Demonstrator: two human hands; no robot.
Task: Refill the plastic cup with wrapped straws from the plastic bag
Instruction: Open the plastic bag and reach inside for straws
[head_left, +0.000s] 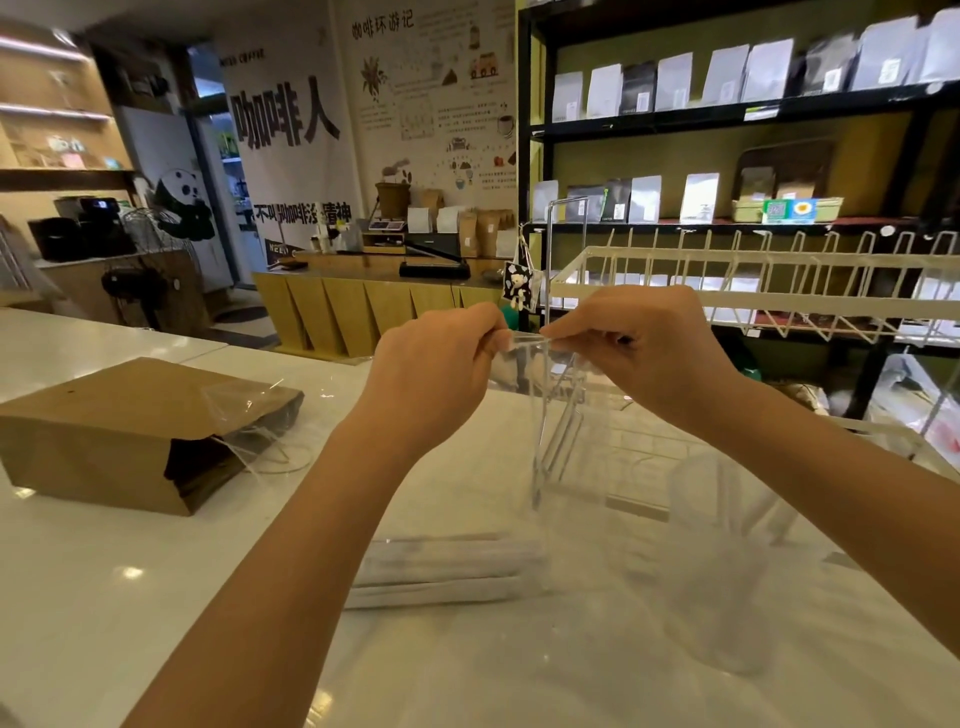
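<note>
On the white surface (104, 597) the bag (550, 415) hangs thin and slippery; your left hand (441, 364) and right hand (649, 353) each pinch its top edge. Hold near the corners. The straws (447, 571) lie below. The clear cup (722, 571) is blurred, hard to make out.

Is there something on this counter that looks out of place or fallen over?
Yes. The brown paper bag lies on its side at the left of the white counter, its mouth open, with clear film and thin strings spilling out. Nothing else stands out: both hands pinch the clear plastic bag by its top.
</note>
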